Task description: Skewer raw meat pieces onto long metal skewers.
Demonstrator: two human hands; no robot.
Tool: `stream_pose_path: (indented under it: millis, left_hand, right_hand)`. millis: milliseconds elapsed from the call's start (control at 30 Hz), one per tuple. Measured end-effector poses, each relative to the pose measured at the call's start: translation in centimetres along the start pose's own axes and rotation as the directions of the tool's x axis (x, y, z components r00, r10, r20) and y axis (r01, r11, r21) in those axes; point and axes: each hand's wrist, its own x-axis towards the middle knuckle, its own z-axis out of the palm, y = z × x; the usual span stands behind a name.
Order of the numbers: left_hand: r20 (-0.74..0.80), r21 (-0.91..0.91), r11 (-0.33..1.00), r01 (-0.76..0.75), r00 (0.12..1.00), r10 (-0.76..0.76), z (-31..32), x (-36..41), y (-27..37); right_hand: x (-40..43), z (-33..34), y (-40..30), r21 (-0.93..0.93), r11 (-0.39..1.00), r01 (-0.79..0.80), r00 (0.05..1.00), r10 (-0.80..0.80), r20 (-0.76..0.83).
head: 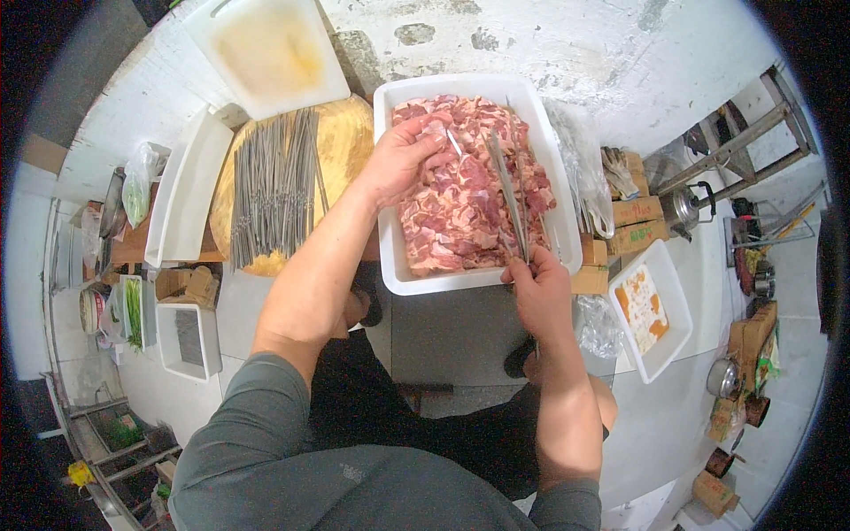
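Observation:
A white plastic tub (392, 269) in front of me holds a heap of raw cut meat (458, 219). Over its far left part, my left hand (412, 156) pinches a small piece of raw meat (435, 129) between thumb and fingers. A short bright strip (454, 142) shows beside those fingertips; whether it is a skewer's tip is unclear. At the tub's near right rim, my right hand (541, 289) grips the near ends of several flat metal skewers (508, 192). Their far ends fan out over the meat.
Many metal skewers (275, 192) lie on a round wooden chopping block (348, 133) to the left. A white cutting board (272, 53) leans on the wall behind. Beside the block stands a long white tray (189, 192); another white tub (654, 318) is at right.

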Motion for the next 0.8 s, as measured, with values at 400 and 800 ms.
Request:
stream_pose_path:
  millis: [400,800]
  left_hand:
    - [-0.035,-0.227,0.966,-0.126,0.992,0.121,-0.8,1.0,-0.5]
    - [-0.058,-0.254,0.954,-0.157,0.987,0.147,-1.0,1.0,-0.6]
  right_hand:
    - [-0.5,0.1,0.1,-0.093,0.992,0.084,0.995,-0.089,-0.050]
    - [-0.8,0.4,-0.3,-0.010,0.997,0.073,0.996,-0.073,-0.052]
